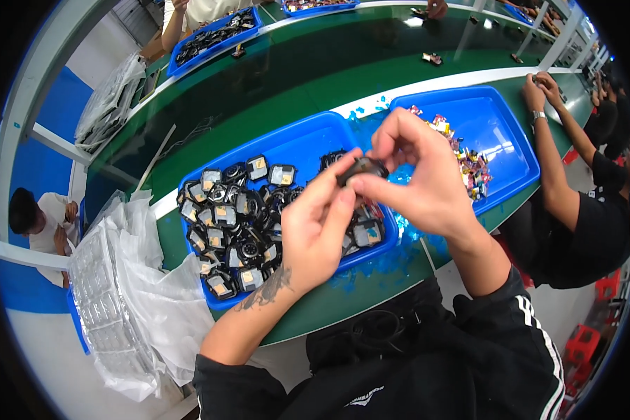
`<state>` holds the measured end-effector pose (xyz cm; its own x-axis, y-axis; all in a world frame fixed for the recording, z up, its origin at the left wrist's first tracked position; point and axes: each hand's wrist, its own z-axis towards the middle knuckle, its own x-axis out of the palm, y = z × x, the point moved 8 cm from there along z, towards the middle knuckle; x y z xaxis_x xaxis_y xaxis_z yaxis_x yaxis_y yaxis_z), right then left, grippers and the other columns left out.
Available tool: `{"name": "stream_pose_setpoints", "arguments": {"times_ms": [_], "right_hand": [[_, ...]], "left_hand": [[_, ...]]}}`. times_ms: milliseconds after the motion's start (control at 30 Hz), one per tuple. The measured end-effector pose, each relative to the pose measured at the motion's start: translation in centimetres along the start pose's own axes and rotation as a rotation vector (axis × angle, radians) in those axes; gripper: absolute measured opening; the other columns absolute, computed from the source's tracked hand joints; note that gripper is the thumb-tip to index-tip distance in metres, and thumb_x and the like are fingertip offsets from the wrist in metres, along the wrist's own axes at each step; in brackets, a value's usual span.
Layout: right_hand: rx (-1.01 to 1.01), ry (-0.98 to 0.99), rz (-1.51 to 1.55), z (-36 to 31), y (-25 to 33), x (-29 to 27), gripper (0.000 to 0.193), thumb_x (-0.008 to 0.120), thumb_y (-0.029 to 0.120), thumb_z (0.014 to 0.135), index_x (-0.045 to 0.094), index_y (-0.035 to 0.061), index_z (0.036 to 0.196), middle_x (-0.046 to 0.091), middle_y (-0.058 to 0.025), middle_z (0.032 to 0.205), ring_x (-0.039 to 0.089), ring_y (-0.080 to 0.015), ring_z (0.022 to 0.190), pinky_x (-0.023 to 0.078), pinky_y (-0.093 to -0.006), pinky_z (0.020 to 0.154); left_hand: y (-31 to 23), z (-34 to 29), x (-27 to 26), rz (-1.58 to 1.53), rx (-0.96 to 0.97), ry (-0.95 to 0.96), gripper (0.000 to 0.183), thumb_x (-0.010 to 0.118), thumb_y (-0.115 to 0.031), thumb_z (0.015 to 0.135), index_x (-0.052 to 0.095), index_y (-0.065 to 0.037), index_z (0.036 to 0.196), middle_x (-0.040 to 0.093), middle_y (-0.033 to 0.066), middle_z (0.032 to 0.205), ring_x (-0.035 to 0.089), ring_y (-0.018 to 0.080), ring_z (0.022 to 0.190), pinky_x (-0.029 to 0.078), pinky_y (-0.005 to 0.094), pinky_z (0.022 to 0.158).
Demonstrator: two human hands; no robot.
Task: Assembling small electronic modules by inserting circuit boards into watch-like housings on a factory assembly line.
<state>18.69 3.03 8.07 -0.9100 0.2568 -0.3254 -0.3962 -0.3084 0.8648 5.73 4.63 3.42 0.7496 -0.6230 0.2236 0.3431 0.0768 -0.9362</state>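
Observation:
My left hand (313, 227) is closed round a small black watch case (365, 168), fingers along one side and thumb on the near edge. My right hand (427, 178) pinches the far end of the same case between bent fingers and thumb. Both hands hover over a blue tray (315, 126) heaped with black watch cases (220, 217), several showing pale squares on their faces. Beyond my right hand stands a second blue tray (497, 115), holding a pile of small colourful parts (474, 168). What my fingertips touch inside the case is hidden.
Bits of blue film (399, 224) litter the green table (287, 318) between the trays. Plastic-wrapped clear trays (101, 301) lean at the left. A green conveyor belt (294, 70) carries small parts past the far side. A co-worker's arms (553, 154) reach in at the right.

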Motion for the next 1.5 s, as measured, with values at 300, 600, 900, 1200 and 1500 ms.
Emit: {"name": "stream_pose_setpoints", "arguments": {"times_ms": [300,600,900,1200,1500], "right_hand": [[0.082,0.031,0.002,-3.6,-2.0,1.3,0.024,0.074,0.002,0.078,0.064,0.0009,0.100,0.067,-0.0060,0.090,0.065,-0.0124,0.078,0.053,-0.0248,0.072],[0.187,0.094,0.531,-3.6,-2.1,0.2,0.008,0.068,-0.002,0.085,0.064,-0.0032,0.092,0.067,-0.0083,0.090,0.064,-0.0094,0.082,0.052,-0.0211,0.075],[0.238,0.074,0.574,-4.0,-3.2,0.5,0.012,0.067,0.010,0.090,0.063,-0.0007,0.086,0.062,-0.0001,0.080,0.056,-0.0045,0.071,0.045,-0.0190,0.063],[0.208,-0.123,0.455,-5.3,-3.7,0.3,0.016,0.070,-0.001,0.083,0.061,-0.0014,0.096,0.064,-0.0038,0.090,0.061,-0.0068,0.080,0.048,-0.0182,0.065],[0.173,-0.205,0.327,-5.2,-3.9,0.7,0.031,0.072,-0.003,0.080,0.054,0.0004,0.106,0.062,-0.0033,0.085,0.058,-0.0047,0.075,0.045,-0.0170,0.063]], "left_hand": [[1.7,0.7,-2.2,-0.256,-0.122,-0.228,0.044,0.046,-0.003,0.099,0.034,-0.003,0.141,0.059,0.0153,0.119,0.060,0.0202,0.110,0.052,0.0343,0.095],[-4.0,0.4,-0.5,0.739,0.408,0.068,0.031,0.066,-0.001,0.083,0.068,-0.005,0.114,0.063,0.0158,0.106,0.067,0.0253,0.083,0.053,0.0307,0.070],[0.1,0.0,-0.5,0.122,-0.087,0.018,0.018,0.068,-0.007,0.088,0.070,0.004,0.102,0.068,0.0065,0.090,0.065,0.0104,0.081,0.053,0.0234,0.070],[1.4,-0.1,-0.7,0.132,-0.270,0.014,0.019,0.068,-0.004,0.088,0.069,0.008,0.102,0.071,0.0139,0.099,0.066,0.0122,0.087,0.054,0.0249,0.079],[1.6,-0.6,-0.7,-0.086,-0.162,-0.059,0.037,0.061,0.006,0.089,0.056,0.008,0.125,0.061,0.0170,0.124,0.061,0.0173,0.109,0.051,0.0294,0.095]]}}
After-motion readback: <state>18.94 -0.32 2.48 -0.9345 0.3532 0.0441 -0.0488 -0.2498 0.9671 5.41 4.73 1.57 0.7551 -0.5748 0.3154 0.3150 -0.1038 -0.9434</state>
